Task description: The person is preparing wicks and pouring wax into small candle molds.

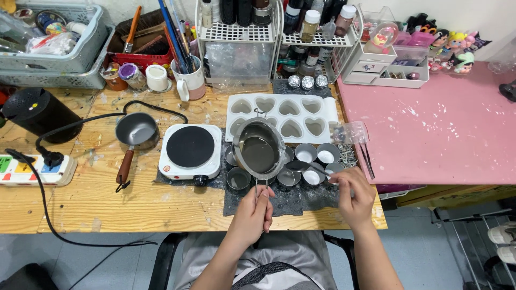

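**A:** Melting pot, the little steel one with the wire handle. We've got it lifted over the middle of the surface, tilted a bit, dark liquid inside. It hangs over the row of small round tins sitting on the dark mat, just near of the white heart-shaped mould.

**B:** Which of our hands has it?

**A:** Left hand, fingers clamped shut around the wire handle at the near edge of the mat. Right hand is off to the right, fingertips pinched together on something thin right by the nearest tins. Can't tell what it is, too small.

**B:** What else is around?

**A:** Left of the pot there's the white hot plate with its black round top, and further left a small saucepan with a wooden handle. A power strip sits at the far left edge, with a black cylinder behind it. Along the far side we've got a mug of brushes, wire racks of bottles and grey baskets. The pink table on the right has a crumpled clear bag at its edge.
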